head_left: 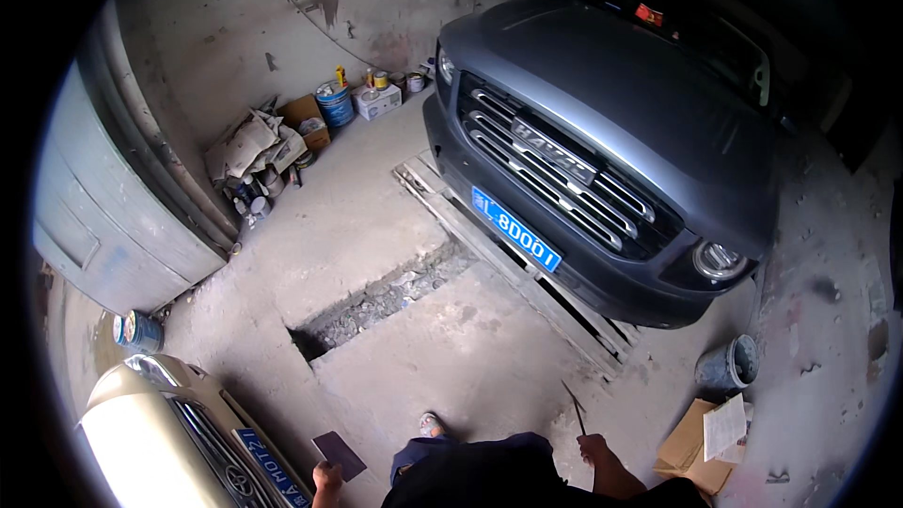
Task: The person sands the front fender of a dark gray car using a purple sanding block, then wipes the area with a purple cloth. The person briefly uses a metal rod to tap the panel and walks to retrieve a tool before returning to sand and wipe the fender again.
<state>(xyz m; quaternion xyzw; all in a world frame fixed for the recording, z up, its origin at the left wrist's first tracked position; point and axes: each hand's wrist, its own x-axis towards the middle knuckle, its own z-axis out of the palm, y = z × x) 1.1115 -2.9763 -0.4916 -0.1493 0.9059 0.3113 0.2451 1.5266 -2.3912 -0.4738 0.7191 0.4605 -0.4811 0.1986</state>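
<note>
At the lower edge my left hand (327, 477) is closed on a flat, dark purplish-grey rectangular sheet (340, 455). It is close to the front of a pale gold car (132, 423), with a gap between the sheet and the bumper. To the right of my body, my right hand (593, 449) grips a thin, dark, pointed blade-like tool (575, 404), seen nearly edge-on. Its tip points up and away, toward a dark grey car (602, 85). Neither held thing touches a car. My shoe (431, 424) shows on the floor between the hands.
A rubble-filled trench (376, 306) cuts the concrete floor ahead. Slatted boards (508, 268) lie under the grey car's bumper. A bucket (729, 364) and cardboard box (685, 442) stand right. Paint cans (334, 105) and papers (254, 143) line the wall; a metal door (122, 216) is left.
</note>
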